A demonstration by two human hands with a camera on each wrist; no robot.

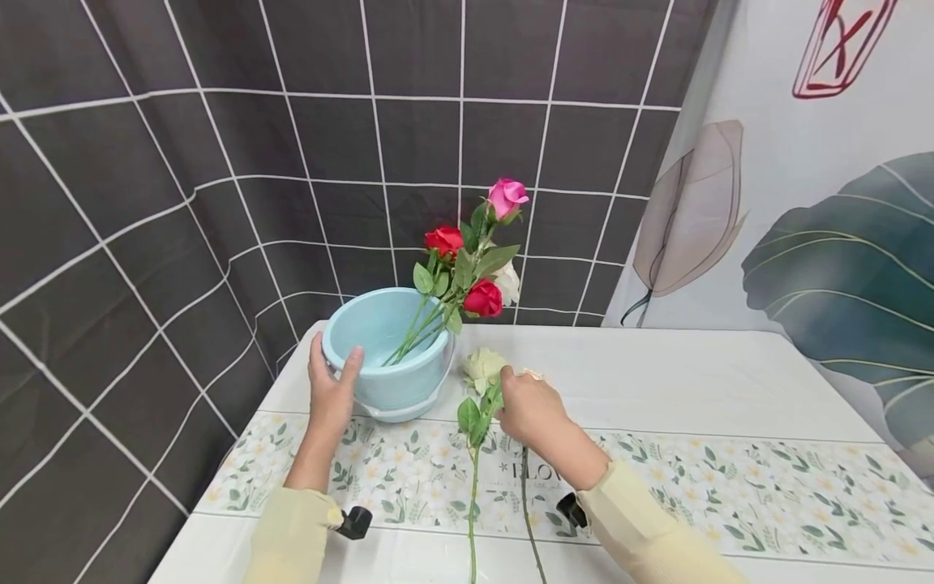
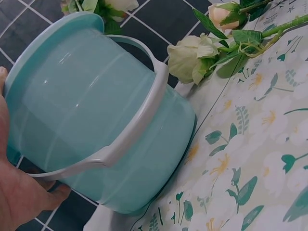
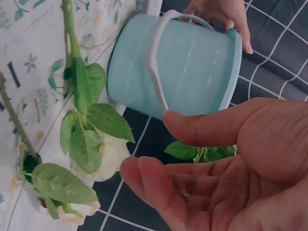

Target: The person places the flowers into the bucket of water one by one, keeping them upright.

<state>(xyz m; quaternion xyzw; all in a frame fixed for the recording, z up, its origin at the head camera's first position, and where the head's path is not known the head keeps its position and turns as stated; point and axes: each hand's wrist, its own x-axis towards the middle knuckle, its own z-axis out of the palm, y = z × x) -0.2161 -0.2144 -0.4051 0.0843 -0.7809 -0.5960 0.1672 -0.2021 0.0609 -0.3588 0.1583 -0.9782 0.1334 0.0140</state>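
My left hand (image 1: 332, 399) holds the light blue bucket (image 2: 91, 101) at its near left side, thumb and fingers spread around the wall by the rim. The bucket stands upright with its pale handle (image 2: 139, 115) hanging down outside. Inside lean red roses (image 1: 483, 298), a pink rose (image 1: 507, 197) and a white rose (image 1: 507, 284), heads out to the right. My right hand (image 1: 536, 412) hovers over the table with thumb and fingers apart, nothing between them. Below it lie a pale cream rose (image 1: 483, 367) and a peach rose (image 2: 225, 15), the latter hidden by this hand in the head view.
A white table (image 1: 657, 373) carries a floral printed runner (image 1: 730, 487). Long rose stems (image 1: 473, 519) stretch toward the near edge. Behind hangs a dark cloth with a white grid (image 1: 409, 49). To the right is a leaf-patterned curtain (image 1: 766, 162).
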